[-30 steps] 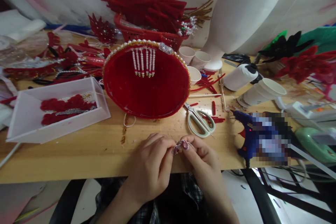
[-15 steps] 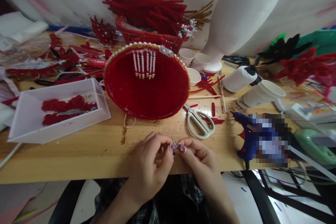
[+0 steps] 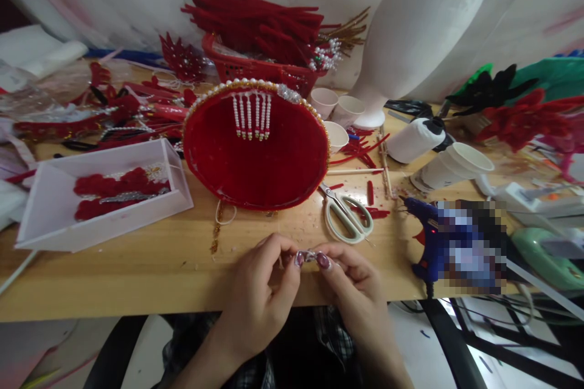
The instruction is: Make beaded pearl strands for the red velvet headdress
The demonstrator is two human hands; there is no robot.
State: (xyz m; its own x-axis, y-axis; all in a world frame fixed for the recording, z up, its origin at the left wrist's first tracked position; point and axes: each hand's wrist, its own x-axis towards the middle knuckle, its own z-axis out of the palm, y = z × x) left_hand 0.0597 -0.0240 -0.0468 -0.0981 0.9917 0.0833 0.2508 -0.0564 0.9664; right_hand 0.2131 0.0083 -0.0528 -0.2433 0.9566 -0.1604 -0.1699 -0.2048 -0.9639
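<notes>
Between my fingertips, close to the table's front edge, is a small silvery piece (image 3: 309, 255), too small to make out fully. My left hand (image 3: 262, 295) pinches its left end with thumb and forefinger. Its right end is in the pinch of my right hand (image 3: 356, 285). Beyond my hands stands a red round headpiece (image 3: 255, 164), edged with pearls and gold trim, short strings of white beads hanging inside its upper rim. Scissors (image 3: 347, 216) with pale handles lie on the table past my right hand.
A white tray (image 3: 109, 219) with red pieces stands at left. The blue glue gun (image 3: 429, 237) lies at right. Paper cups (image 3: 449, 167), a thread spool (image 3: 415, 138), a red basket (image 3: 264, 73) and a white foam head (image 3: 420, 24) stand farther back.
My thumbs have moved slightly apart, and more of the silvery piece shows between them. The camera view has shifted a little.
</notes>
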